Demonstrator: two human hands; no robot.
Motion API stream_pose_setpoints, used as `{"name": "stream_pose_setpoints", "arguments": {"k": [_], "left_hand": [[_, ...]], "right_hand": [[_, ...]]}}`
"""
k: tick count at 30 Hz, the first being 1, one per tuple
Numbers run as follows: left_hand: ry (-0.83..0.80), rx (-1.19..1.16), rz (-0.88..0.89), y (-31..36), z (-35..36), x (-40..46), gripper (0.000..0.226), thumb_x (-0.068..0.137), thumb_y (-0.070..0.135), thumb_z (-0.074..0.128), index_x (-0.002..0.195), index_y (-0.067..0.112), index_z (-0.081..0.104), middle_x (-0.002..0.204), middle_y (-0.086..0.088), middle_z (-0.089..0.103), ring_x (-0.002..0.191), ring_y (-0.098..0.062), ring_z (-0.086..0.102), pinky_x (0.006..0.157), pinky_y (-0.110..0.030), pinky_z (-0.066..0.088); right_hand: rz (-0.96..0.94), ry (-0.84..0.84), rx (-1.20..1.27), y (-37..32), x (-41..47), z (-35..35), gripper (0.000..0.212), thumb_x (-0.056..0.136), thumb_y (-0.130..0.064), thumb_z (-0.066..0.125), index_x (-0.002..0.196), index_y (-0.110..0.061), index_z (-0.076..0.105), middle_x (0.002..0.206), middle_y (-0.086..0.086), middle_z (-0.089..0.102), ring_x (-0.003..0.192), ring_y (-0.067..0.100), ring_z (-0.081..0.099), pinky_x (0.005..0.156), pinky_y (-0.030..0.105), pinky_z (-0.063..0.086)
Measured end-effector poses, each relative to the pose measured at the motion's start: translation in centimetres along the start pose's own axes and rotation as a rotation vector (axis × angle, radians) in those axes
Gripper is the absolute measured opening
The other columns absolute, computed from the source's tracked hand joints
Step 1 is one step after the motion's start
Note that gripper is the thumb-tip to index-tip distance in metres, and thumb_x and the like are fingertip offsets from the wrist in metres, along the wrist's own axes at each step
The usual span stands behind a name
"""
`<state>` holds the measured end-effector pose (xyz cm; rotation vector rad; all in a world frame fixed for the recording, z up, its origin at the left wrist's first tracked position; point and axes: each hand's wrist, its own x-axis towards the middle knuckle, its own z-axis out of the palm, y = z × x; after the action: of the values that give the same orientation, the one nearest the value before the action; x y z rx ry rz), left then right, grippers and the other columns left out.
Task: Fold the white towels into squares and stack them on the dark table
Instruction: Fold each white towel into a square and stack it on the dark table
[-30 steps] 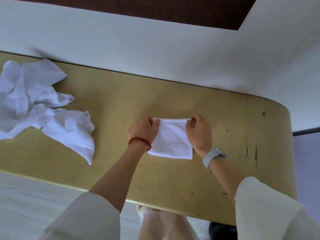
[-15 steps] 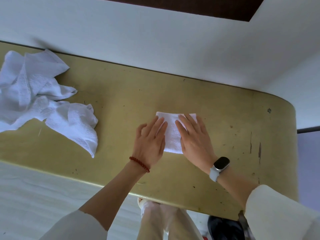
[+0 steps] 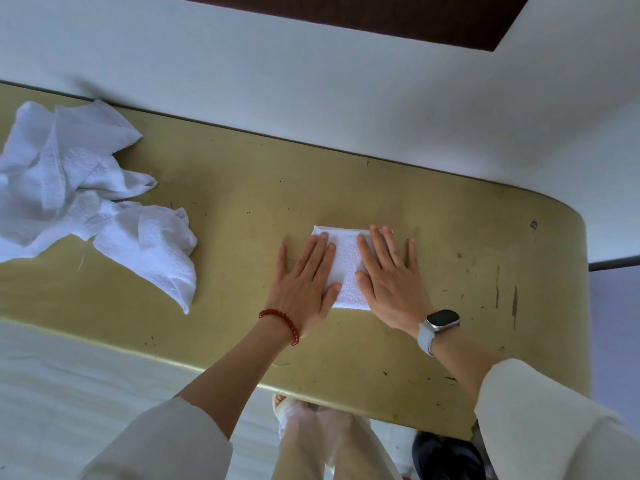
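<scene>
The scuffed yellowish table ran along a white wall. My left hand and right hand both lay flat, fingers straight, pressing the folded towel between them near the table's middle. I judged the risk was in lifting: letting go unevenly could let the layers spring open or slide askew. The heap of unfolded towels waited well apart at the left.
</scene>
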<state>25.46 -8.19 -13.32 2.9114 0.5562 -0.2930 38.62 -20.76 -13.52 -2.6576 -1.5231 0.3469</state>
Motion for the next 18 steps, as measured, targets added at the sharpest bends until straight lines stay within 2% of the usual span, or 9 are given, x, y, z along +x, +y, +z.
{"name": "stream_pose_setpoints", "arguments": {"k": [2, 4, 6, 7, 9, 10, 13, 18], "left_hand": [[0.019, -0.03, 0.002, -0.1, -0.5, 0.0, 0.06, 0.098, 0.038, 0.008, 0.135, 0.005, 0.041, 0.145, -0.012, 0.038, 0.133, -0.022, 0.038, 0.099, -0.063, 0.029], [0.068, -0.067, -0.001, -0.2, -1.2, -0.2, 0.058, 0.098, 0.034, 0.007, 0.132, 0.007, 0.045, 0.143, -0.012, 0.041, 0.133, -0.022, 0.036, 0.1, -0.064, 0.026], [0.091, -0.063, -0.008, -0.2, -1.7, -0.6, 0.056, 0.099, 0.032, 0.006, 0.131, 0.008, 0.045, 0.143, -0.01, 0.042, 0.134, -0.022, 0.03, 0.102, -0.063, 0.022], [0.083, -0.045, -0.017, -0.2, -1.7, -0.7, 0.056, 0.099, 0.032, 0.006, 0.132, 0.009, 0.044, 0.143, -0.009, 0.042, 0.134, -0.023, 0.028, 0.103, -0.063, 0.021], [0.04, -0.011, -0.064, -0.1, -1.3, -1.1, 0.056, 0.098, 0.034, 0.003, 0.135, 0.01, 0.039, 0.143, -0.006, 0.042, 0.135, -0.026, 0.029, 0.104, -0.064, 0.015], [0.021, 0.001, -0.09, -0.1, -1.1, -1.1, 0.056, 0.098, 0.036, 0.003, 0.136, 0.011, 0.036, 0.144, -0.004, 0.042, 0.135, -0.027, 0.03, 0.103, -0.063, 0.012], [-0.005, 0.017, -0.146, 0.0, -0.5, -1.1, 0.054, 0.097, 0.038, 0.006, 0.138, 0.014, 0.031, 0.145, 0.0, 0.041, 0.135, -0.027, 0.025, 0.103, -0.062, 0.008], [-0.015, 0.03, -0.198, 0.7, -0.5, -1.3, 0.057, 0.097, 0.04, 0.001, 0.139, 0.013, 0.029, 0.145, 0.001, 0.04, 0.135, -0.03, 0.034, 0.105, -0.061, 0.006]], "right_hand": [[-0.029, 0.063, 0.085, 0.1, -0.2, -0.6, 0.053, 0.092, -0.033, 0.026, 0.138, -0.007, 0.036, 0.147, 0.018, 0.033, 0.138, 0.029, 0.022, 0.104, 0.058, 0.025], [0.017, 0.177, 0.19, 0.2, -0.7, -1.5, 0.046, 0.091, -0.026, 0.028, 0.129, -0.005, 0.044, 0.137, 0.02, 0.044, 0.13, 0.034, 0.039, 0.103, 0.052, 0.036], [0.182, 0.292, 0.301, 0.1, -1.2, -2.5, 0.038, 0.091, -0.024, 0.03, 0.114, -0.004, 0.053, 0.119, 0.015, 0.056, 0.112, 0.033, 0.052, 0.089, 0.041, 0.045], [0.307, 0.292, 0.336, -0.1, -1.3, -2.9, 0.034, 0.092, -0.024, 0.033, 0.108, -0.005, 0.056, 0.111, 0.012, 0.058, 0.104, 0.031, 0.054, 0.083, 0.037, 0.042], [0.537, 0.155, 0.286, -0.6, -1.1, -3.2, 0.028, 0.094, -0.029, 0.04, 0.105, -0.009, 0.057, 0.105, 0.008, 0.059, 0.1, 0.027, 0.051, 0.081, 0.036, 0.036], [0.584, 0.079, 0.213, -0.9, -0.9, -3.3, 0.03, 0.094, -0.033, 0.041, 0.104, -0.01, 0.058, 0.104, 0.006, 0.059, 0.099, 0.026, 0.051, 0.081, 0.036, 0.035], [0.618, -0.002, 0.134, -1.4, 0.0, -3.4, 0.032, 0.093, -0.036, 0.04, 0.098, -0.009, 0.057, 0.099, 0.006, 0.06, 0.095, 0.026, 0.051, 0.076, 0.035, 0.031], [0.742, -0.102, 0.279, -2.5, 1.2, -4.2, 0.028, 0.091, -0.026, 0.044, 0.106, -0.005, 0.053, 0.111, 0.01, 0.055, 0.105, 0.028, 0.049, 0.082, 0.037, 0.033]]}}
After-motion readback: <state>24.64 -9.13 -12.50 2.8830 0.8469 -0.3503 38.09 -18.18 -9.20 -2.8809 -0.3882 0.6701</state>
